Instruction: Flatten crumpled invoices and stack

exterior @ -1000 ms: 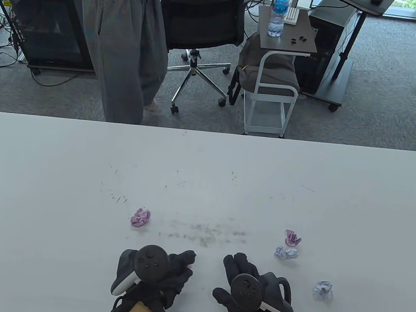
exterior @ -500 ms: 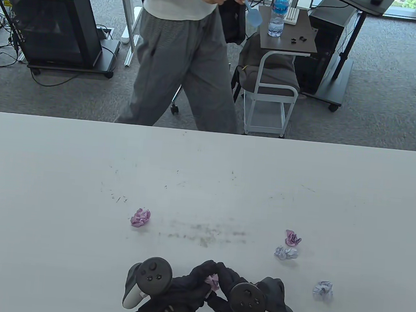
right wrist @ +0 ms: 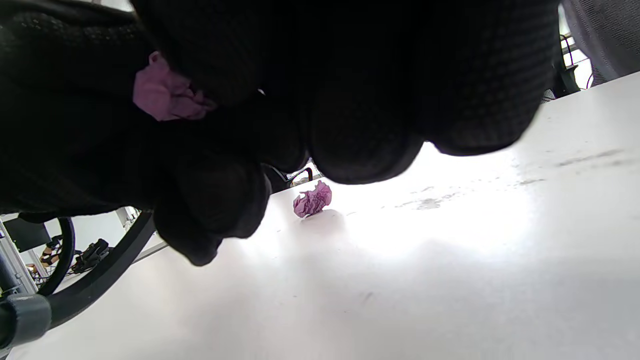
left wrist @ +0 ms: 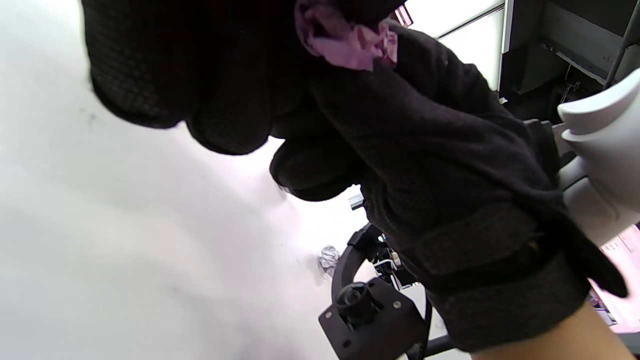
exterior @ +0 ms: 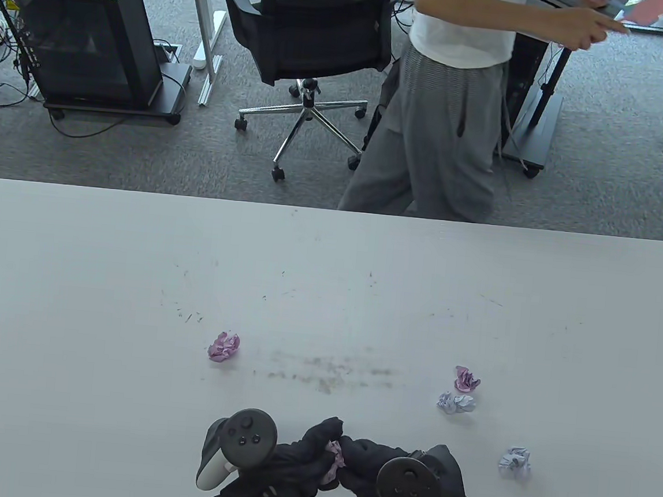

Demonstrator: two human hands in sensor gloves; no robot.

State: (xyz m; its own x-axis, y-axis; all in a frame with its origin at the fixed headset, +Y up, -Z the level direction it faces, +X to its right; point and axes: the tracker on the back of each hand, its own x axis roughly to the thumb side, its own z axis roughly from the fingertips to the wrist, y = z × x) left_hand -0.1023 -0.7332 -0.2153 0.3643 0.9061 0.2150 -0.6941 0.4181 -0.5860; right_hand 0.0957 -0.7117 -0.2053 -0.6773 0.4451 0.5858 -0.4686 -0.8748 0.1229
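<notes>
Desk (exterior: 72,295): I see a white top with grey scuff marks near its middle; my two gloved hands meet at its near edge, about the centre.
Pink ball, left (exterior: 224,347): a crumpled pink invoice lies alone left of centre, well apart from my hands; my right wrist view also catches it (right wrist: 312,199) on the white top beyond the fingers.
Left hand (exterior: 295,460): I have its fingers curled and pinching the held pink invoice from the left side; the tracker sits on its back.
Held pink invoice (exterior: 337,453): a small crumpled pink wad sits between both hands just above the near edge of the desk, mostly hidden by the gloves. In the left wrist view it (left wrist: 350,42) shows pinched at the top among black fingers (left wrist: 225,100).
Right hand (exterior: 372,475): I have its fingers curled onto the same pink wad from the right, touching the left hand.
Right-hand group: a pink ball (exterior: 465,380) lies toward the right half of the desk, with a pale lavender ball (exterior: 456,403) just beside it on the near side.
Nearest right ball (exterior: 515,461): another pale lavender wad lies closer to the near edge, right of my right hand and apart from it.
Behind the desk: a person (exterior: 448,108) in grey trousers and a white top stands on the carpet, beside a black office chair (exterior: 310,32).
</notes>
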